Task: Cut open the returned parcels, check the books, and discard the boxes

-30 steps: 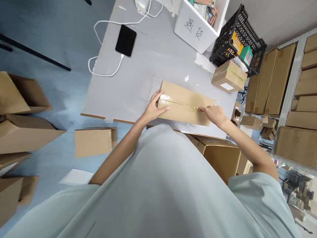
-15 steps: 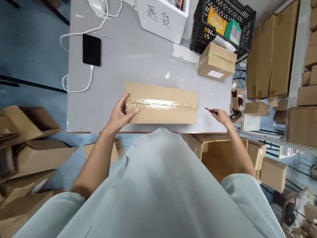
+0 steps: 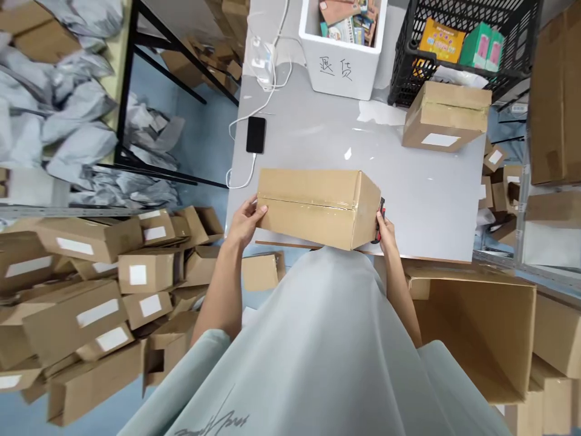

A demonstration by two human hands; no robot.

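A long cardboard box (image 3: 308,197) lies at the front edge of the grey table (image 3: 318,136), a seam running along its upper face. At its left end, my left hand (image 3: 246,221) grips it with the thumb on top. My right hand (image 3: 385,231) is at the box's right end, closed round a red and black cutter (image 3: 380,221), fingers against the box's end face. The cutter's blade cannot be made out.
A white bin (image 3: 340,66) of small packets and a black crate (image 3: 403,72) stand at the back. A smaller carton (image 3: 445,118) is before the crate. A phone (image 3: 256,134) with a white cable lies left. An open carton (image 3: 476,327) stands below, right.
My right hand has come left with the cutter, from beside the box to its right end. The box has turned and its right end face now shows. The view has shifted left.
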